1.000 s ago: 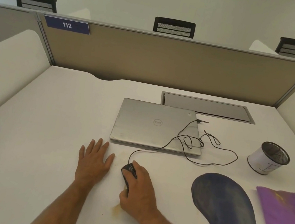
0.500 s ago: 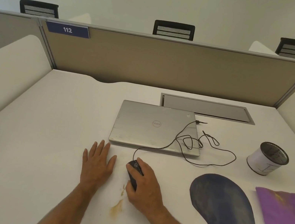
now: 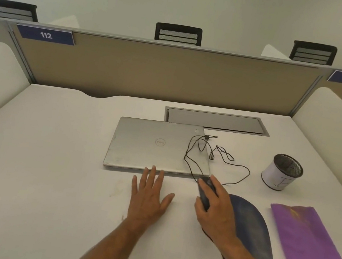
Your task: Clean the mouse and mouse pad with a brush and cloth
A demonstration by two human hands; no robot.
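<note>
Preparatory stage of the cleaning task, as judged from the layout: neither brush nor cloth is in hand, and no wiping appears begun. The right hand (image 3: 214,206) curls over and grips the black wired mouse (image 3: 205,192), which sits at the left edge of the dark blue mouse pad (image 3: 254,233), just in front of the closed silver laptop (image 3: 158,145); whether the mouse rests on the white desk (image 3: 46,165) or is lifted slightly cannot be told. The left hand (image 3: 150,191) lies flat on the desk, fingers straight and spread, holding nothing, its fingertips near the laptop's front edge. The mouse cable (image 3: 217,157) runs in loose loops across the laptop lid and the desk. The pad is kidney-shaped, with pale, dusty-looking streaks on its surface. The folded purple cloth (image 3: 308,247) lies just right of the pad; a mesh cup (image 3: 283,171) stands behind it. No brush is identifiable. The next move probably calls for fetching a cleaning tool, with care that the cable does not snag.
</note>
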